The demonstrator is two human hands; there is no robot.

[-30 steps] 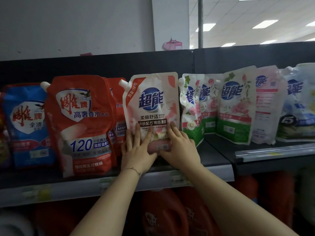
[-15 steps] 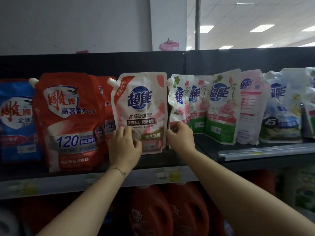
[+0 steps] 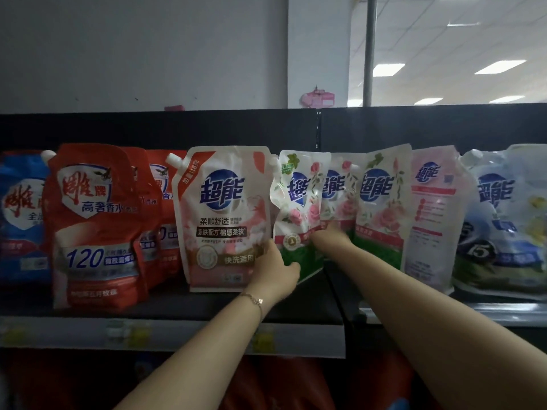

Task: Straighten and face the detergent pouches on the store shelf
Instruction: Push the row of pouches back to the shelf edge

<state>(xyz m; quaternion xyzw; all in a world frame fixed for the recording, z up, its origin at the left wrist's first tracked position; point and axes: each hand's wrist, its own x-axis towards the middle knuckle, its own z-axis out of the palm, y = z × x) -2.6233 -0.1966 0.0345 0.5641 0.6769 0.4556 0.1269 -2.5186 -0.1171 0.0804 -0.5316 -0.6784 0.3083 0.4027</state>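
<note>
Taking the pink-and-white spouted plastic pouch (image 3: 225,217), upright on the black metal shelf (image 3: 177,303), as reference.

Noting, far to its left, a blue plastic pouch (image 3: 20,220) cut by the frame edge. Noting, just left of reference, a red plastic pouch marked 120 (image 3: 97,226) standing nearer the shelf lip, with more red pouches (image 3: 165,208) tucked behind it.

Gripping, with the left hand (image 3: 275,270) at the reference's lower right corner, the bottom of a white-and-green rose-printed plastic pouch (image 3: 296,214): thumb lying across the green front, fingers tucked out of sight between the two pouches. Noting a thin bracelet (image 3: 254,300) on that wrist.

Seeing the rose-printed pouch touching the reference's right edge, creased and turned at an angle rather than facing front.

Gripping the same pouch's right edge with the right hand (image 3: 328,238): fingers curling behind it, tips hidden.

Noting, further right of reference, two more rose pouches (image 3: 381,208), then a pale pink printed pouch (image 3: 432,217), then a pale blue-and-white spouted pouch (image 3: 503,220) farthest right.
</note>
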